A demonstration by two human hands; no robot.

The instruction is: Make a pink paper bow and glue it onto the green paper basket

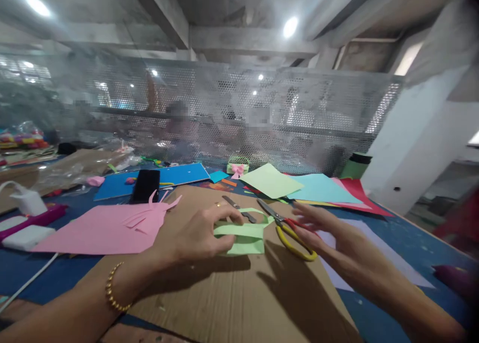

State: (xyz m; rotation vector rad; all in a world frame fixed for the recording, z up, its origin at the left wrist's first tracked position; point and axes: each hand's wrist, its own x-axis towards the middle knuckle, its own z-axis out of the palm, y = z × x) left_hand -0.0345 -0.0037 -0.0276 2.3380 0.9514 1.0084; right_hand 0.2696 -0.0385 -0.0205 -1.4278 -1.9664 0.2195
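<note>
My left hand (209,230) pinches a small folded light-green paper piece (245,247) at its left side, thumb in front and fingers behind. A thin green strip rises from the paper's back. To its right, scissors (279,218) with red and yellow handles lie on the cardboard (224,298), blades pointing away to the left. My right hand (337,233) hovers beside the red handle with fingers stretched out; whether a fingertip touches it, I cannot tell. A craft knife (237,207) lies just behind the green paper, partly hidden by my left fingers.
A pink sheet (101,228) with cut strips lies left, near a black phone (145,185). Green (271,180) and light-blue sheets (325,188) lie at the back right. A small green paper basket (238,167) with a pink bow stands behind. White chargers (28,237) sit far left.
</note>
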